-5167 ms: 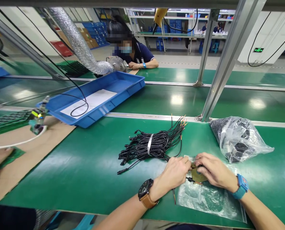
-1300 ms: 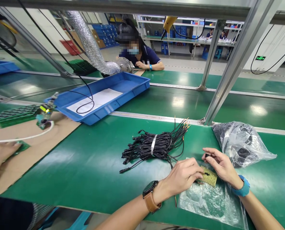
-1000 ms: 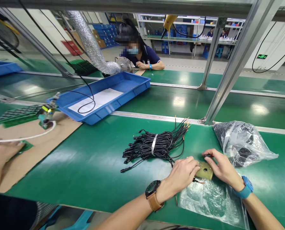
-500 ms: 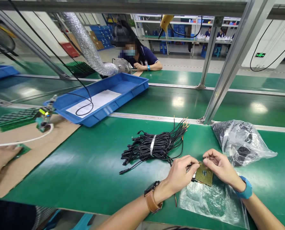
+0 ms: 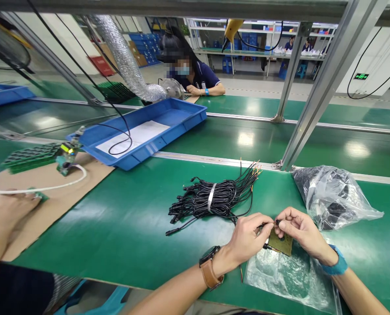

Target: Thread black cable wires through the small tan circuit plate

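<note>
1. Fingers of my left hand [image 5: 249, 234] pinch a thin wire [image 5: 274, 223]; my right hand's [image 5: 300, 229] pinch a small black piece [image 5: 278, 222] at its tip, over the yellowish pad [image 5: 284, 250].
2. I judge this joining unfinished.
3. Bare-ended cables [image 5: 203, 202] bundled on the table [image 5: 132, 214] look left to do.

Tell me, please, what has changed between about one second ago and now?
The right hand moved slightly left and nearer the wearer, bringing its small black piece up to the wire held by the left hand, which moved forward. Before, they were apart. The cable bundle, flat clear bag and blue tray stayed put.
</note>
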Tool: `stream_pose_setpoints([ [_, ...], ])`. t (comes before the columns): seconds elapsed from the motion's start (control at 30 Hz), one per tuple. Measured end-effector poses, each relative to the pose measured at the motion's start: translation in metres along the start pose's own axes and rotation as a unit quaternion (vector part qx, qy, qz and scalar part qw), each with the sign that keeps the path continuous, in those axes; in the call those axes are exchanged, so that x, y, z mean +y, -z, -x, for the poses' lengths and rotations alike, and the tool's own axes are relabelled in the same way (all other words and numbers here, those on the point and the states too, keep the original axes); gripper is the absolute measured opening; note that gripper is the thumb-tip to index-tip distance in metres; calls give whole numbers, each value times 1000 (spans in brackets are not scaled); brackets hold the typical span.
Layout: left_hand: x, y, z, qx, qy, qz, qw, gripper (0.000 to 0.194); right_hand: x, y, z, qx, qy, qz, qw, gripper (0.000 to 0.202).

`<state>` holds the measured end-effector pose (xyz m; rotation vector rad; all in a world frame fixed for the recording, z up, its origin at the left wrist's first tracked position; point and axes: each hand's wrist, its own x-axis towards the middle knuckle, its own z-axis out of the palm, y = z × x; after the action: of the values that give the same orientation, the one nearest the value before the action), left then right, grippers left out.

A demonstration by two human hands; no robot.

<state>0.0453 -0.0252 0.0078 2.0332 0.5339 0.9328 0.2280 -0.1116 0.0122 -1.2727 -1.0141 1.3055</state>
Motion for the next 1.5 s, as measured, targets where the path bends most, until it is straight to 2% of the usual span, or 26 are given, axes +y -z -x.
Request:
stream_pose_setpoints([
  [0.2, -4, 0, 1, -6, -17, -21, 1000, 15, 5, 4, 1, 24, 24, 87, 996, 36],
  [0.4, -4, 1, 1, -24, -38, -41, 998, 17, 4, 6, 2, 37, 61, 194, 978, 28],
  [0.7, -4, 0, 1, 2, 11, 6, 1000, 12, 1, 0, -2, 15, 20, 57, 998, 39],
  [0.93, -7, -4, 2, -11, 69, 23, 997, 10, 0, -2, 0, 16, 13, 43, 999, 40],
  [1.17, -1, -2, 0, -7, 55, 16, 998, 11, -1, -4, 2, 27, 16, 65, 997, 42],
  [1.5, -3, 0, 1, -23, 33, 7, 999, 13, 4, 0, 2, 26, 37, 97, 994, 33],
])
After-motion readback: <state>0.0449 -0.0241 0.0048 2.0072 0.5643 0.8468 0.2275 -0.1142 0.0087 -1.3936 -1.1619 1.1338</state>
